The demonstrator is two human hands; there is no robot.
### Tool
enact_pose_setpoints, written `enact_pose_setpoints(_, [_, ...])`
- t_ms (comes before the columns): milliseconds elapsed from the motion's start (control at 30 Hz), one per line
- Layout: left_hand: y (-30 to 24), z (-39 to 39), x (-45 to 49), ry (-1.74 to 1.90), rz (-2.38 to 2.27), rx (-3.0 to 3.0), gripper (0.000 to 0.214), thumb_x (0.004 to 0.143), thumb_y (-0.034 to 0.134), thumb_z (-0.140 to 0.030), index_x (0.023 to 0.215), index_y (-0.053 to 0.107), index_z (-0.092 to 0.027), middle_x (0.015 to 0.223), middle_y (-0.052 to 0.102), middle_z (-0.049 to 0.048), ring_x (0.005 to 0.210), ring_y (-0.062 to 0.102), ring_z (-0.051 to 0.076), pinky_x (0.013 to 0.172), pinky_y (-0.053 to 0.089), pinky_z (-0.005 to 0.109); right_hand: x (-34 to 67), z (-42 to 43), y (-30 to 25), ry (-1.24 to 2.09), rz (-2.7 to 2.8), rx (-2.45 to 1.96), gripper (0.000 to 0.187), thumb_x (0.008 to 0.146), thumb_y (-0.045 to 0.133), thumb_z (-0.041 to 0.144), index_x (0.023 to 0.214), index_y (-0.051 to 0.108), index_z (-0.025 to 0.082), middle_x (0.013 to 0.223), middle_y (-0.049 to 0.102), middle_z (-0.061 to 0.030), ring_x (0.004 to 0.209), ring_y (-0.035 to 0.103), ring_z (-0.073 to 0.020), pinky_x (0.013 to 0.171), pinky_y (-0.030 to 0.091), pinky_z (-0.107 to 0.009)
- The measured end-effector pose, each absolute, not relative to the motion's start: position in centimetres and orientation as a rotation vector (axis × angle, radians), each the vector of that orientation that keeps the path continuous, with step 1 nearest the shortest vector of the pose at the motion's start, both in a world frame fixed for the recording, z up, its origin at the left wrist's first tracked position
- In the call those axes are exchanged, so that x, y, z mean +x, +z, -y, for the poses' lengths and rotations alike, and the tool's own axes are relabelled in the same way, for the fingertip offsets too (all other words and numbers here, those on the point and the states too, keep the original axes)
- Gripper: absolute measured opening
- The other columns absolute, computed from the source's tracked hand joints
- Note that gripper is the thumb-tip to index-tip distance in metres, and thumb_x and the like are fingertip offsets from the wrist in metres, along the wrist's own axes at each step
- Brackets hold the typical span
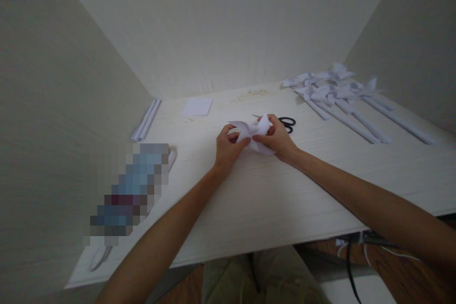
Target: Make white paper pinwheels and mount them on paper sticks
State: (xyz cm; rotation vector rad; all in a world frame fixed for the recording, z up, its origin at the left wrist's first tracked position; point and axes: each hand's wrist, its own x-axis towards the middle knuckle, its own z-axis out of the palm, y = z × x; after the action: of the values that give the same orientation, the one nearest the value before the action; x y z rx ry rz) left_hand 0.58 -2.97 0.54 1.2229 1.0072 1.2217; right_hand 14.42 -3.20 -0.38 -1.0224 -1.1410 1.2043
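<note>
Between my two hands is a white paper pinwheel head (pixel 253 129), its corners curled in toward the centre. My left hand (pixel 230 147) pinches its left side, with the thumb near the middle. My right hand (pixel 280 137) grips the right side, the thumb pressing close to the centre as well. Some fingers are hidden behind the paper. Just beyond my right hand lie black-handled scissors (pixel 288 122), partly covered by that hand.
Several paper pinwheels (pixel 331 90) on rolled paper sticks (pixel 370 121) lie at the back right. A square paper sheet (pixel 197 106) rests at the back, left of centre. Rolled paper tubes (pixel 147 119) lie by the left wall. A blurred-out object (pixel 135 185) occupies the left of the table (pixel 213 228).
</note>
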Motion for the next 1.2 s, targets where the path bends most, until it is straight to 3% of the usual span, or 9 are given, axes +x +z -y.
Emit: enact_pose_setpoints(1200, [0.67,2.93,0.57,1.239,-1.09,1.192,0.042,0.05,0.072,-0.02,0.087,0.052,-0.014,0.064,0.065,0.0014,0.054,0.059,0.011,0.054,0.044,0.022,14.61,3.12,-0.94,0.962,1.256,-1.147,0.045,0.053,0.068,0.023,0.09,0.043,0.024,0.073,0.049,0.0029,0.063,0.047,-0.0132,0.055,0.039,-0.026])
